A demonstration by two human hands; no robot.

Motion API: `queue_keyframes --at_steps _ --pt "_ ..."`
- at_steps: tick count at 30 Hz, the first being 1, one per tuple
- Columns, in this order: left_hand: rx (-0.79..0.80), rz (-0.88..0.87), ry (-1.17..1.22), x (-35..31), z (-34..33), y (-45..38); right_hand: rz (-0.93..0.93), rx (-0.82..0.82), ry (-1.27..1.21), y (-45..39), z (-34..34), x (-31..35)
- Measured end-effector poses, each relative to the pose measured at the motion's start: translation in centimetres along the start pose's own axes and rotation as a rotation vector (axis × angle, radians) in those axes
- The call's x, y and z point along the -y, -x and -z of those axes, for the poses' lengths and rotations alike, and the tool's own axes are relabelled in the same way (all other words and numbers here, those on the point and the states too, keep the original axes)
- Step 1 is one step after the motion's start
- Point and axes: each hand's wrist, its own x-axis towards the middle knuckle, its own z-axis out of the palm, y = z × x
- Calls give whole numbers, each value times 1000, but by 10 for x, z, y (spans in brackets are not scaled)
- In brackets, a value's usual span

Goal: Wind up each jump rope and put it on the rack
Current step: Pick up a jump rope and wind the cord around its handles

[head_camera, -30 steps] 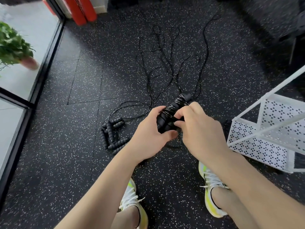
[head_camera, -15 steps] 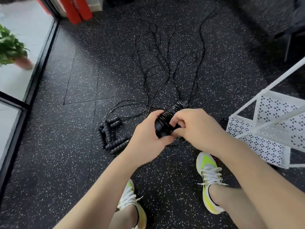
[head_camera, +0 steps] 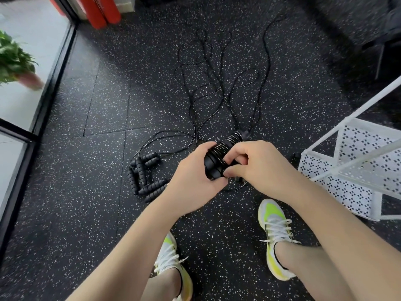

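While ribbed and cord-wound, black jump rope handles (head_camera: pixel 221 157) in both hands' grip.

The floor (head_camera: pixel 86 192) looks like matt speckled rubber; the rack (head_camera: pixel 338 187) is white perforated metal; the rope handles (head_camera: pixel 143 174) are ribbed foam.

Both hands, left (head_camera: pixel 191 177) and right (head_camera: pixel 258 168), around a cord-wound jump rope bundle (head_camera: pixel 223 153) above speckled floor (head_camera: pixel 86 213).

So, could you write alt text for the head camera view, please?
Two hands hold a jump rope: the left hand grips the handles, the right hand pinches the cord. More ropes lie on the floor; a white rack stands right.
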Motion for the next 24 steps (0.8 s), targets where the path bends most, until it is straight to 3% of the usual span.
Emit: queue_keyframes --at_steps 4,12,24 --pt "-34 24 19 1 -1 0 14 14 -21 2 -3 5" --pt "-21 38 29 -8 0 2 65 -164 26 6 -6 12" --pt "58 78 39 -13 -3 4 67 90 285 12 10 15"
